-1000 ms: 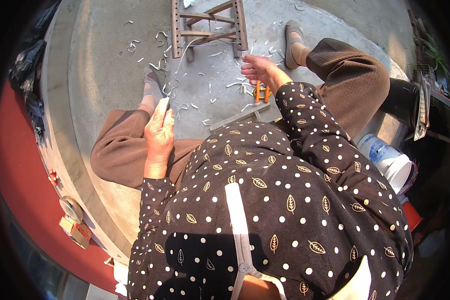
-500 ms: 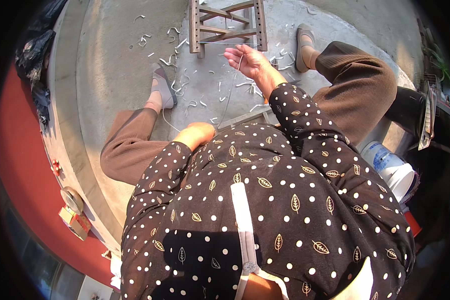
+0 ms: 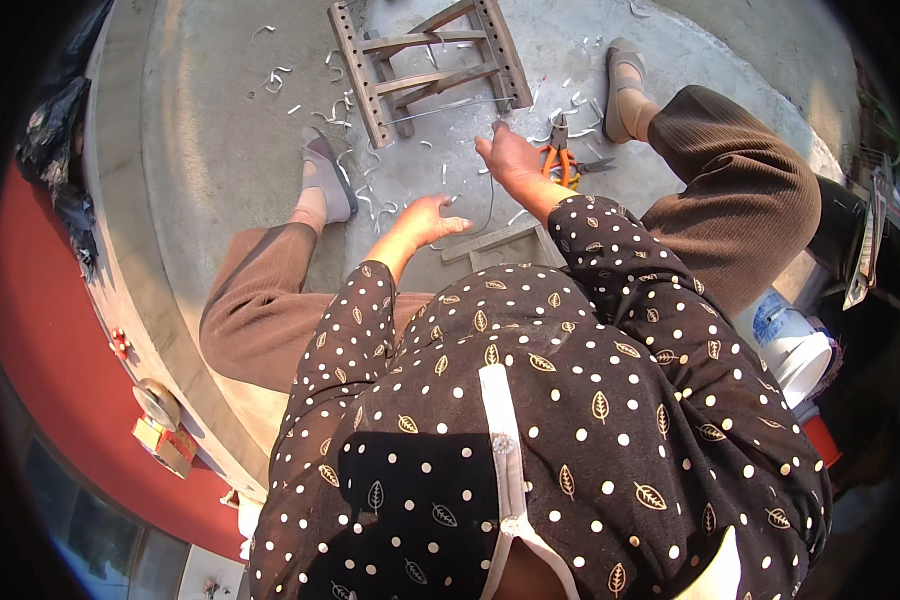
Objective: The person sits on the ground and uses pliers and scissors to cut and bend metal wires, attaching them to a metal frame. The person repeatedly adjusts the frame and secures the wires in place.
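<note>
- The frame (image 3: pixel 363 75), a wooden one with crossed legs, is lying on the floor (image 3: pixel 240 140) ahead of the person, its two drilled rails standing apart and slightly askew.
- One strand (image 3: pixel 450 108) is spanning the gap between the rails near their closer ends; whether it is tied off, I cannot tell.
- The holes farther along are showing no other strand across, so the stringing is looking barely begun, with most of the rails' length bare.
- The right hand (image 3: pixel 515 160) is hovering just beside the near end of the right rail, its fingers drawn close together; whether they are pinching anything, I cannot tell.
- A thin cord (image 3: pixel 491 200) is hanging in a curve below that hand; where its ends are lying is unclear.
- The left hand (image 3: pixel 425 222) is held lower and nearer the body, thumb and fingers spread wide, with nothing plainly gripped.
- Pliers (image 3: pixel 565 160) with orange handles are lying just beyond the right wrist, dark blades (image 3: pixel 595 165) beside them.
- Pale scraps (image 3: pixel 445 172) are littering the floor around the frame, so clearing them is seeming left undone.
- Grey slats (image 3: pixel 495 240) are lying close before the body.
</note>
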The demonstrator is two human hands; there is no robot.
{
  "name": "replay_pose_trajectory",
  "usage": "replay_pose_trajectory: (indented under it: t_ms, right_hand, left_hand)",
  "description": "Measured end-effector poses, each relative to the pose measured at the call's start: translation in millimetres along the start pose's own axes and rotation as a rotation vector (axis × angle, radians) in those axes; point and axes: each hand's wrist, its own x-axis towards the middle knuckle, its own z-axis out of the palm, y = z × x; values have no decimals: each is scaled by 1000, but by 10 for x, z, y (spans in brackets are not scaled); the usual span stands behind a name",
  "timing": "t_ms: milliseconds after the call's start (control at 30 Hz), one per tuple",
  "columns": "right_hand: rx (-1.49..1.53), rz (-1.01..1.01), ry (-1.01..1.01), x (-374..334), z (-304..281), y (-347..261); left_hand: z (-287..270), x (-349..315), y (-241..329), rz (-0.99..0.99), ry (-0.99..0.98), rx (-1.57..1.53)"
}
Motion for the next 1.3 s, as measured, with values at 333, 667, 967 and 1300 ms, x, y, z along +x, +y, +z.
replay_pose_trajectory:
  t_ms: [333, 667, 967, 1300]
  right_hand:
    - [-66, -7, -78, 169, -17, 250]
    - [55, 93, -71, 278, -195, 509]
    - [862, 165, -206, 272, -151, 177]
    - [-180, 24, -26, 440, -205, 289]
  left_hand:
    - [-439, 5, 127, -86, 834, -452]
    - [-737, -213, 749, -28, 844, -519]
    - [-889, -71, 161, -144, 527, -947]
    - [-879, 198, 112, -109, 586, -730]
